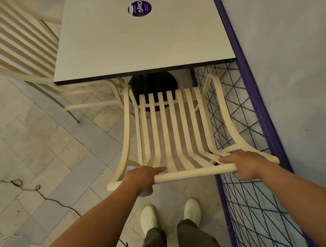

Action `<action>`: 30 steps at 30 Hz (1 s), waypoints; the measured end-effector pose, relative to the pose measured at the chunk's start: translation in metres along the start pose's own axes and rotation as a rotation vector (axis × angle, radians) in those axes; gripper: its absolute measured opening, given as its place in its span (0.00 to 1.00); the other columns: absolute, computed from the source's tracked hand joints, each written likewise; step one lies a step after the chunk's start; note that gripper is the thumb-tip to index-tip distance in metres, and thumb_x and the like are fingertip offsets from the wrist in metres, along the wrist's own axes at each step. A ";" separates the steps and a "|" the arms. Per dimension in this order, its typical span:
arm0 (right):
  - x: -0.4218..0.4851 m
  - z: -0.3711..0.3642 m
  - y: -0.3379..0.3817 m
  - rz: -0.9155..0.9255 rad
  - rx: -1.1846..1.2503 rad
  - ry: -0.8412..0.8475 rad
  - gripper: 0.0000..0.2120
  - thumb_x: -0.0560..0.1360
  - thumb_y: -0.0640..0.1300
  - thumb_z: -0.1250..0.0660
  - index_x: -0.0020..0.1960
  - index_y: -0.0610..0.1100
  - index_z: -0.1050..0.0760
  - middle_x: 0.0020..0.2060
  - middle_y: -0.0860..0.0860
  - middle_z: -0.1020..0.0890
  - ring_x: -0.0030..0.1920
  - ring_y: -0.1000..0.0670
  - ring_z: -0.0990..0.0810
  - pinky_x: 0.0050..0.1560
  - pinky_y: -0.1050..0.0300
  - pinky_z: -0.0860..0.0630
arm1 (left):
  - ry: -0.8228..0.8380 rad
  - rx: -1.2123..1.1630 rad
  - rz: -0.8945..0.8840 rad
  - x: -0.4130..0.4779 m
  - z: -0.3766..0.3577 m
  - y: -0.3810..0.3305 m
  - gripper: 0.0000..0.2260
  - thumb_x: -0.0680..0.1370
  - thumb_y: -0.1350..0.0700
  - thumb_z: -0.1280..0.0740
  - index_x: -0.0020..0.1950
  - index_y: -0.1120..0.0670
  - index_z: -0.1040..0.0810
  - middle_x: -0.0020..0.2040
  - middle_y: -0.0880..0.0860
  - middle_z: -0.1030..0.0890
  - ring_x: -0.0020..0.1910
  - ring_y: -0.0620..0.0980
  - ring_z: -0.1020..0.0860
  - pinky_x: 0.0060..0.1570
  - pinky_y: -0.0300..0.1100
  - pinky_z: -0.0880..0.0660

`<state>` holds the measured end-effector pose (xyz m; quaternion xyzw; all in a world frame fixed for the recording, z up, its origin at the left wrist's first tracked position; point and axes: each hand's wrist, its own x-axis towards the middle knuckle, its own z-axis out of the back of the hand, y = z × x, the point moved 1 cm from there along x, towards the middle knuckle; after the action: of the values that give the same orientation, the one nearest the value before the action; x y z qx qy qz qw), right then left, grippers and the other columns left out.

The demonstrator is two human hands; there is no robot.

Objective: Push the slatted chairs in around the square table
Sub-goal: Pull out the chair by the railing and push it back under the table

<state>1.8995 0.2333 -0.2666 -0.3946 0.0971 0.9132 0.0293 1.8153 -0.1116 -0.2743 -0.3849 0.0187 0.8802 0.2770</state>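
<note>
A cream slatted chair stands right in front of me, its seat pointing at the near edge of the square white table. The seat's front is just short of the table edge. My left hand grips the left part of the chair's top rail, index finger lying along a slat. My right hand grips the right end of the same rail. A second cream slatted chair stands at the table's left side, its seat partly under the tabletop.
A purple wire-mesh fence runs close along the chair's right side and the table's right edge, with a grey wall behind it. The table's black round base shows under its edge. A dark cable trails over the tiled floor at left. My feet stand behind the chair.
</note>
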 end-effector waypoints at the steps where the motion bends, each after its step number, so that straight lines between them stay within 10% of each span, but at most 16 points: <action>1: 0.001 -0.002 0.001 -0.007 -0.008 0.001 0.33 0.71 0.46 0.33 0.72 0.66 0.37 0.62 0.50 0.25 0.53 0.49 0.25 0.51 0.52 0.25 | -0.001 0.006 0.002 0.001 -0.002 -0.001 0.39 0.76 0.60 0.30 0.76 0.33 0.45 0.67 0.49 0.26 0.56 0.52 0.23 0.52 0.46 0.22; 30: 0.024 0.022 -0.008 -0.047 -0.042 -0.020 0.34 0.72 0.40 0.35 0.72 0.66 0.36 0.58 0.53 0.22 0.45 0.52 0.27 0.44 0.56 0.28 | -0.027 -0.040 -0.026 0.030 0.015 0.005 0.41 0.73 0.62 0.27 0.75 0.31 0.41 0.61 0.49 0.24 0.53 0.53 0.22 0.49 0.44 0.23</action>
<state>1.8683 0.2449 -0.2704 -0.3881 0.0685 0.9180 0.0434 1.7861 -0.0982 -0.2856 -0.3789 -0.0076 0.8818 0.2808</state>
